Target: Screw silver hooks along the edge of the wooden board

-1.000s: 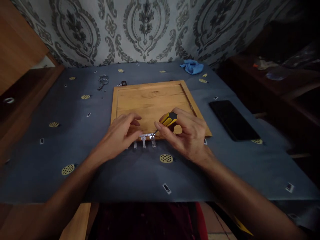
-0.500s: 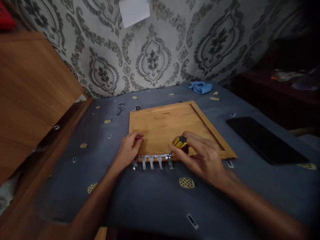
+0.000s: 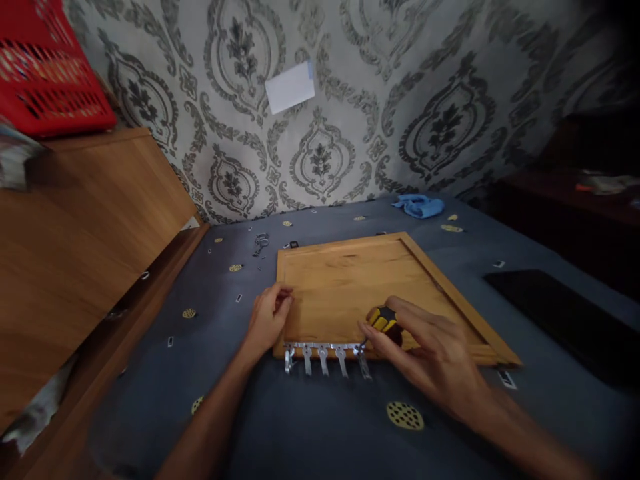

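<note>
A wooden panel (image 3: 340,287) with a raised frame lies flat on the blue patterned cloth. Along its near edge runs a metal hook rail (image 3: 324,350) with several hooks hanging over the side. My left hand (image 3: 270,317) rests at the panel's left edge, its fingers curled together against the frame. In my right hand (image 3: 430,350) is a yellow-and-black screwdriver (image 3: 384,319), gripped by its handle between thumb and fingers. Its tilted shaft reaches down to the right end of the hook rail. The tip is too small to make out.
Behind the panel lie a bunch of keys (image 3: 261,243) and a crumpled blue cloth (image 3: 421,206). A black flat slab (image 3: 560,320) lies at the right. A wooden cabinet (image 3: 90,233) stands on the left, with a red basket (image 3: 55,80) on top. The patterned wall (image 3: 320,160) closes the back.
The camera view has tilted up, so everything sits lower and further right, and more of the red basket shows. Both hands keep their places at the panel, the screwdriver still at the rail's right end.
</note>
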Demonstrator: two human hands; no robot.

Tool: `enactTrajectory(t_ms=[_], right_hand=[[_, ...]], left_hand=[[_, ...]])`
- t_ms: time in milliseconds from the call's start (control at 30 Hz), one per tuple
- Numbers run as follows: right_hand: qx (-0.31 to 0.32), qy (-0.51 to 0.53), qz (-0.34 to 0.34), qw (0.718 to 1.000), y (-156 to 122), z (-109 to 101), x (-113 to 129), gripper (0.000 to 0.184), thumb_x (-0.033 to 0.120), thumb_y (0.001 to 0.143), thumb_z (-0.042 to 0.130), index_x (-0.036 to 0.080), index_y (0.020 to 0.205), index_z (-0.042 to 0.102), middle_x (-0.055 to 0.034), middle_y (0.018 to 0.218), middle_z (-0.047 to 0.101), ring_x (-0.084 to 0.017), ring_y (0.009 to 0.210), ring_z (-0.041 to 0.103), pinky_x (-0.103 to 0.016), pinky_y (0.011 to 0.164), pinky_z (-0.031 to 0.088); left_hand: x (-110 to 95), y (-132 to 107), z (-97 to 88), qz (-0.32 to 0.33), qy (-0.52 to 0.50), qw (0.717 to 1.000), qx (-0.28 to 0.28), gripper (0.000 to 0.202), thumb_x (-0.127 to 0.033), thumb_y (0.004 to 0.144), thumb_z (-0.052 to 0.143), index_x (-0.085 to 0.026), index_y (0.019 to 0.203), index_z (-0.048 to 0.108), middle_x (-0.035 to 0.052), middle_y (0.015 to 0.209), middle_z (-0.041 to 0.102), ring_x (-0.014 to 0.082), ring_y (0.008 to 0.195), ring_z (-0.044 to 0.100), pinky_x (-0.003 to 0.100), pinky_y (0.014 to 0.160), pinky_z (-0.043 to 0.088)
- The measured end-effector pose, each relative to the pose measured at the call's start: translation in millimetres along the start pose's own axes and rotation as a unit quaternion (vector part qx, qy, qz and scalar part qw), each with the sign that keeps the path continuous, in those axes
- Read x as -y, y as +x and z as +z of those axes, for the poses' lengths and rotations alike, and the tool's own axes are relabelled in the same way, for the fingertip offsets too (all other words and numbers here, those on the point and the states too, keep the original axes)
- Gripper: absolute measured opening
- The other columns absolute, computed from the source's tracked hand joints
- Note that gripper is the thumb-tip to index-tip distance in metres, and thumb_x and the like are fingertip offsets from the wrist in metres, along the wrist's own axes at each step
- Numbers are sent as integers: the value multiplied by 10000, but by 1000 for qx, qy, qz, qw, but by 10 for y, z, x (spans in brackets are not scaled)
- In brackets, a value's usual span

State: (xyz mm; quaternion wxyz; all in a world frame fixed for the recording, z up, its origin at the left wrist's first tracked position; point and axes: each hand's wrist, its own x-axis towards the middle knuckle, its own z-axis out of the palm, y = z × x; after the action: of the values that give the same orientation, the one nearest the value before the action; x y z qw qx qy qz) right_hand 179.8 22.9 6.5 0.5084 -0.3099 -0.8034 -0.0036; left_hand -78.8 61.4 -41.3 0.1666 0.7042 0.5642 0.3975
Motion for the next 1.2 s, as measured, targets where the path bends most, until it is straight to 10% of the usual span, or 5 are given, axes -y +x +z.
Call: enactTrajectory(t_ms=[433,1200], right_hand=[[-8,-14,-20,1000,11,0,-9,251,192,980,543,223,764,417,44,624,468,-88,494,488,-232,473,386],[-4,-10,5,1000,-9,-8,-28,250,183,959,566,228,751,434,40,612,491,-100,486,506,-246,459,405]], left_hand=[[957,589,-191,-71,163,978,-111,333,-352,966,617,-174,1248,598,102,1264,622,239,1078,643,459,913,557],[958,647,-301,-67,218,973,-28,309,-350,966,620,-163,1211,613,92,1207,644,221,1021,660,434,875,572]])
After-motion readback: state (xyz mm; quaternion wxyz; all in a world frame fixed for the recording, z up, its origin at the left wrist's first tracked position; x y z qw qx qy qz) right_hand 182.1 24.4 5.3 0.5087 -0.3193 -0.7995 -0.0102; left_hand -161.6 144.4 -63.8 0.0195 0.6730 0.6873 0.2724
